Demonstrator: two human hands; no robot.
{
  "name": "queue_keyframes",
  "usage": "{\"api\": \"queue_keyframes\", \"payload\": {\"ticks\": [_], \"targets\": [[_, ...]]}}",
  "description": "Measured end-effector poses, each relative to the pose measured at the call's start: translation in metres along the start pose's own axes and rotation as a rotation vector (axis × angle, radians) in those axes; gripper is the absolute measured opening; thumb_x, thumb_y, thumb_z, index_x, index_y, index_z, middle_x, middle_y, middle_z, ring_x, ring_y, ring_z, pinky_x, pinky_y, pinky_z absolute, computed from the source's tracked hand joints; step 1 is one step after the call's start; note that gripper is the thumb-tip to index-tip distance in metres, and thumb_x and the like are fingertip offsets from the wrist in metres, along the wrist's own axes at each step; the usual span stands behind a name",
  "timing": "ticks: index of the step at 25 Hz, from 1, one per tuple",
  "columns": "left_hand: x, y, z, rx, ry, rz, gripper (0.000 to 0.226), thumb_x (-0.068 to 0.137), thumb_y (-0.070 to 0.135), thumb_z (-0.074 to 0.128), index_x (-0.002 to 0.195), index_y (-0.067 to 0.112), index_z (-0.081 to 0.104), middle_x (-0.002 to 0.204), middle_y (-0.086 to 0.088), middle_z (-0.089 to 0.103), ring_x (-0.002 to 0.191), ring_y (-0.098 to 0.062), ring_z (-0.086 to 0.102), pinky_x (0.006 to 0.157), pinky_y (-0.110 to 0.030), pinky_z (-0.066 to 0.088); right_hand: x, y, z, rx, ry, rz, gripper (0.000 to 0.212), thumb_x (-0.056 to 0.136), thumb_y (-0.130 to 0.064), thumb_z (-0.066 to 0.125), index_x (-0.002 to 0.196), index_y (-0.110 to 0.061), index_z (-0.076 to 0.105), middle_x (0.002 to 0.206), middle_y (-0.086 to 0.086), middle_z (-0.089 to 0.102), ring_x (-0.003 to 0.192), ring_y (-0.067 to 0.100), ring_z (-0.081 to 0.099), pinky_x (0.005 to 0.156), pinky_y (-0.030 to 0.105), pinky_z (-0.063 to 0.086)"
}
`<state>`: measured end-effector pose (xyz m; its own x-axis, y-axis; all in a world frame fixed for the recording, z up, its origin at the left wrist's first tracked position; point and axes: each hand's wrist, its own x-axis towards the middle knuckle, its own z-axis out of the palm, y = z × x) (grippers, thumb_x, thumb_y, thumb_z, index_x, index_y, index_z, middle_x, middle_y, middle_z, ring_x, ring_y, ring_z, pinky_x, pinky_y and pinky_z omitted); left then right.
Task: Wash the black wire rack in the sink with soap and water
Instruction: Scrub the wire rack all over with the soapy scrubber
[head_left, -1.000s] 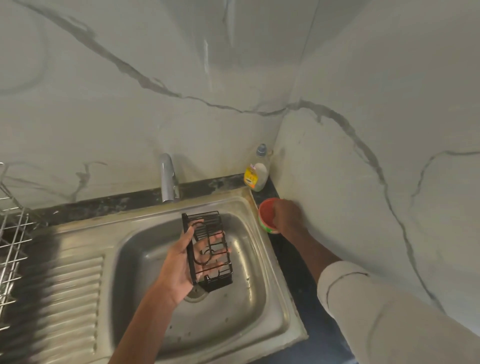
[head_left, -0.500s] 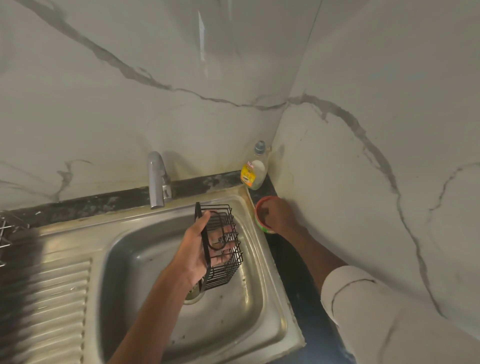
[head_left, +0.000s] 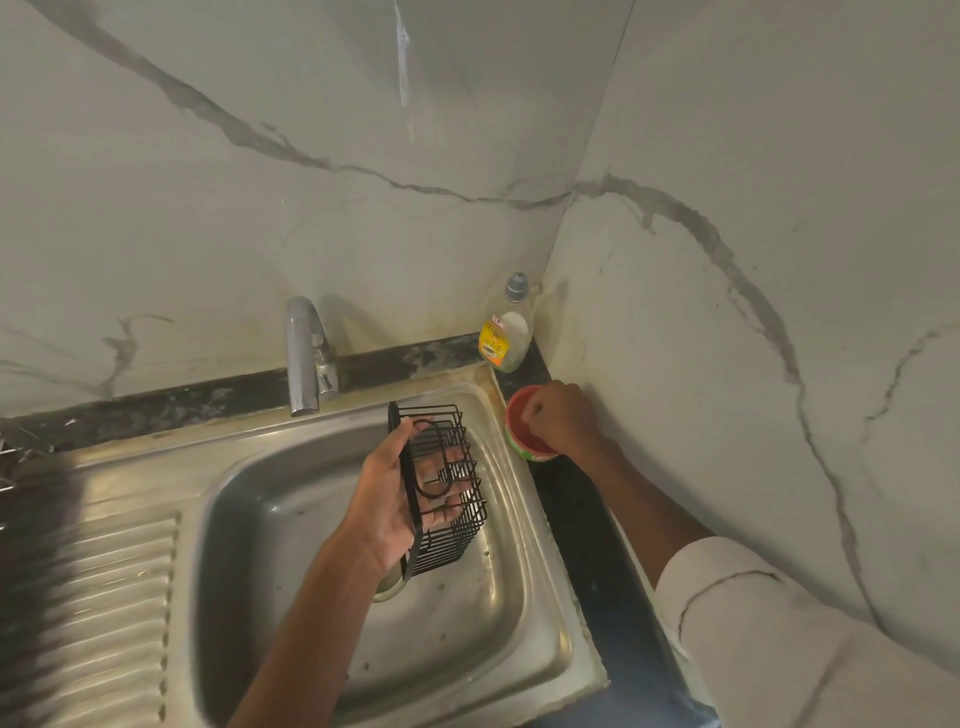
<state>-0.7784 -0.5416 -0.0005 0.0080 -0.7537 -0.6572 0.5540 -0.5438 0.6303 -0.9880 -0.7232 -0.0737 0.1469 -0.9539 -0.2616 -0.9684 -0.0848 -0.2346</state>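
My left hand (head_left: 400, 493) grips the black wire rack (head_left: 447, 530) by its flat back edge, thumb on the near side and fingers inside the basket, and holds it up over the steel sink (head_left: 291, 519). My right hand (head_left: 558, 415) is curled over a small red tub with a green band (head_left: 519, 428) on the dark counter to the right of the sink; whatever its fingers hold inside the tub is hidden. A clear dish soap bottle (head_left: 506, 332) with a yellow label stands in the corner behind the tub.
A chrome tap (head_left: 306, 353) stands at the back rim of the sink, with no water running. The ribbed drainboard (head_left: 104, 587) lies to the left. Marble walls close in behind and on the right. A drain (head_left: 389, 587) shows under my left wrist.
My left hand has tilted the rack more upright and shifted it slightly right in the view. My right hand stays over the red tub. The camera has swung left to right.
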Motion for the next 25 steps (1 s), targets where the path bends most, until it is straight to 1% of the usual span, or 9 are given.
{"api": "queue_keyframes", "payload": {"ticks": [4,10,11,13,14,17,20,23,25], "targets": [[-0.002,-0.005,-0.008,-0.026,0.03,0.002,0.064,0.107,0.061,0.039,0.147,0.018,0.062,0.134,-0.013,0.074,0.122,-0.043,0.071,0.108,-0.054,0.046,-0.009,-0.006,0.012,-0.065,0.001,0.029,0.049,0.094,-0.023,0.073,0.138,-0.008,0.06,0.134,0.013,0.062,0.124,0.03,0.061,0.101,0.036,0.049],[-0.012,-0.005,-0.018,-0.089,0.051,0.007,0.072,0.105,0.069,0.034,0.141,0.017,0.068,0.137,-0.017,0.072,0.132,-0.048,0.063,0.116,-0.058,0.04,-0.009,-0.001,0.021,-0.057,-0.017,-0.016,0.04,0.097,-0.026,0.068,0.133,-0.01,0.063,0.133,0.01,0.063,0.124,0.027,0.06,0.103,0.035,0.048],[-0.013,-0.006,-0.021,-0.112,0.047,0.011,0.078,0.103,0.074,0.033,0.143,0.017,0.067,0.139,-0.019,0.07,0.132,-0.048,0.062,0.116,-0.06,0.04,-0.008,-0.001,0.022,-0.091,-0.013,-0.052,0.038,0.097,-0.028,0.067,0.132,-0.013,0.064,0.13,0.006,0.065,0.119,0.021,0.062,0.099,0.032,0.052],[-0.018,-0.009,-0.024,-0.195,0.022,0.011,0.088,0.099,0.081,0.032,0.146,0.014,0.064,0.143,-0.023,0.066,0.133,-0.052,0.06,0.117,-0.068,0.04,-0.005,0.0,0.023,-0.036,-0.034,-0.063,0.033,0.097,-0.029,0.061,0.128,-0.018,0.068,0.114,-0.007,0.068,0.096,0.003,0.065,0.076,0.018,0.057],[-0.021,-0.01,-0.026,-0.238,0.003,0.012,0.091,0.098,0.082,0.031,0.148,0.013,0.062,0.144,-0.025,0.065,0.133,-0.053,0.059,0.115,-0.072,0.04,-0.006,-0.001,0.022,-0.041,-0.052,-0.074,0.032,0.097,-0.028,0.062,0.126,-0.018,0.069,0.111,-0.007,0.068,0.094,0.002,0.066,0.075,0.017,0.056],[-0.029,-0.012,-0.032,-0.31,-0.05,0.012,0.098,0.096,0.086,0.029,0.152,0.011,0.057,0.147,-0.028,0.062,0.135,-0.057,0.057,0.112,-0.078,0.039,-0.006,0.001,0.023,-0.044,0.044,-0.02,0.039,0.099,-0.033,0.066,0.131,-0.011,0.065,0.126,0.009,0.067,0.115,0.026,0.064,0.098,0.035,0.051],[-0.038,-0.016,-0.036,-0.333,-0.073,0.009,0.1,0.095,0.088,0.027,0.153,0.012,0.056,0.147,-0.028,0.061,0.132,-0.058,0.059,0.108,-0.08,0.041,-0.019,0.0,0.009,-0.037,0.12,0.048,0.044,0.096,-0.034,0.07,0.131,-0.008,0.064,0.127,0.013,0.066,0.115,0.031,0.064,0.096,0.038,0.053],[-0.049,-0.021,-0.04,-0.368,-0.114,0.018,0.104,0.093,0.091,0.023,0.154,0.013,0.055,0.15,-0.028,0.059,0.134,-0.06,0.056,0.109,-0.083,0.038,-0.042,-0.017,-0.025,0.25,0.21,0.118,0.021,0.093,-0.019,0.072,0.112,-0.012,0.078,0.113,0.009,0.075,0.105,0.027,0.07,0.083,0.03,0.051],[-0.057,-0.025,-0.046,-0.405,-0.141,0.025,0.103,0.093,0.091,0.02,0.155,0.017,0.055,0.152,-0.029,0.057,0.137,-0.062,0.052,0.11,-0.086,0.033,-0.081,-0.039,-0.049,0.683,0.26,0.129,0.021,0.084,-0.013,0.081,0.105,-0.017,0.081,0.101,0.002,0.079,0.09,0.016,0.074,0.077,0.022,0.052]]}}
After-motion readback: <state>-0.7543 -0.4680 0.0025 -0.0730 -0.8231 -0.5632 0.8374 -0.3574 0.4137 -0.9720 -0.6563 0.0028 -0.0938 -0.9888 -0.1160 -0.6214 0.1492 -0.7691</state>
